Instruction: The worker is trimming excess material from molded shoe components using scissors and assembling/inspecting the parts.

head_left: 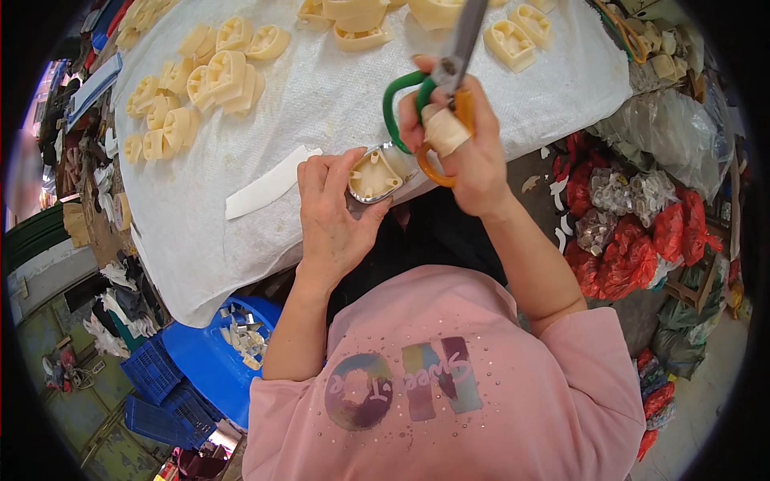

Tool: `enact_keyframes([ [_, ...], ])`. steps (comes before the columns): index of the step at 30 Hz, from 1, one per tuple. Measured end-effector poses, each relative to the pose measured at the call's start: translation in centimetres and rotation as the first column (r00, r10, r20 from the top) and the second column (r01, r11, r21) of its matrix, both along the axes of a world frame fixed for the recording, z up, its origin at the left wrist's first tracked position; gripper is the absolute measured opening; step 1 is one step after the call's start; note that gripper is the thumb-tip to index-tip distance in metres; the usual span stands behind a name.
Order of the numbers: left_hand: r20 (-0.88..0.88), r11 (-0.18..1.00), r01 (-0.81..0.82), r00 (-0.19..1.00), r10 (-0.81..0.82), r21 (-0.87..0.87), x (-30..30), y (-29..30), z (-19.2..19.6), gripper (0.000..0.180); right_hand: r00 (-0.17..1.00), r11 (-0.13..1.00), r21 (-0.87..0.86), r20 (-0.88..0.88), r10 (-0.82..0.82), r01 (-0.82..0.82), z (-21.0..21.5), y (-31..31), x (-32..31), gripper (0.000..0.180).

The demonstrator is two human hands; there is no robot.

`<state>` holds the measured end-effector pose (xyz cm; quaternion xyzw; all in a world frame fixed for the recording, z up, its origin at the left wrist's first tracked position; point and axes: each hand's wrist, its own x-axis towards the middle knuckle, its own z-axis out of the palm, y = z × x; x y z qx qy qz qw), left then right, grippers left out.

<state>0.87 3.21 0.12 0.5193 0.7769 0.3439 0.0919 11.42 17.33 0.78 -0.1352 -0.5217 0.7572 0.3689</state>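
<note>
My left hand [330,210] is closed on a small cream plastic piece [375,178] with a shiny silver edge. The piece's hollow side with small posts faces up, near the table's front edge. In my right hand [480,156] is a pair of scissors [467,42], one handle loop green and the other orange, with the blades pointing up and away. The scissors are slightly blurred, and I cannot tell whether the blades are apart. Beige tape wraps a finger of that hand. A white strip [269,187] lies on the cloth just left of my left hand.
White woven cloth [313,88] covers the table. Cream plastic pieces [224,80] lie in clusters toward its far side. Below the table at left stands a blue tub [196,353] with silvery scraps, beside blue crates [152,373]. Red plastic bags [622,248] are heaped at right.
</note>
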Motion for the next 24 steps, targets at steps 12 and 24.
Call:
enact_keyframes([
  [12, 0.006, 1.0, -0.003, 1.0, 0.003, 0.02, -0.2, -0.1, 0.1, 0.058, 0.993, 0.993, 0.007, -0.006, 0.115, -0.115, -0.4, -1.3, 3.1, 0.047],
  [24, 0.037, 0.999, -0.016, 0.999, 0.014, 0.05, -0.2, -0.4, 0.2, 0.057, 0.996, 0.995, -0.047, 0.006, 0.093, -0.093, 0.2, -0.5, 2.4, 0.044],
])
